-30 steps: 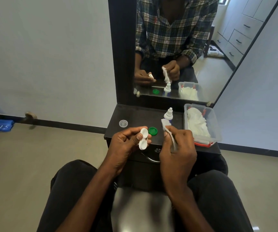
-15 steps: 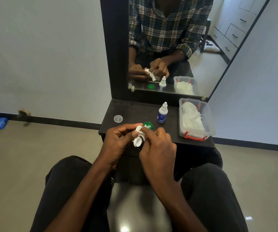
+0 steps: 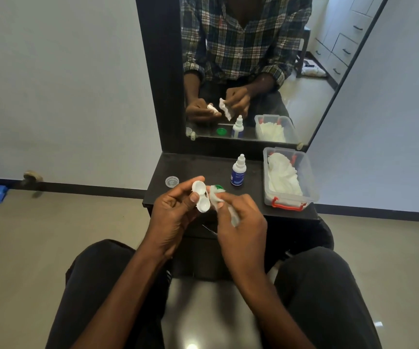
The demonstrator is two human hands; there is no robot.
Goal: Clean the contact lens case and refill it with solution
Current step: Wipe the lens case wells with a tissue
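While our left hand [image 3: 175,210] pinches the white lens case [image 3: 201,196], wells uncapped, our right hand [image 3: 241,222] grips a tissue [image 3: 216,197]. Solution bottle [image 3: 238,171] upright on the surface [image 3: 203,167].

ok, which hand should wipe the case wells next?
Right. The right hand already pinches the tissue beside the open lens case; the left hand is busy holding that case.

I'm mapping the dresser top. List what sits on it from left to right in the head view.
clear cap → green cap, partly hidden behind the tissue → solution bottle → clear tissue box
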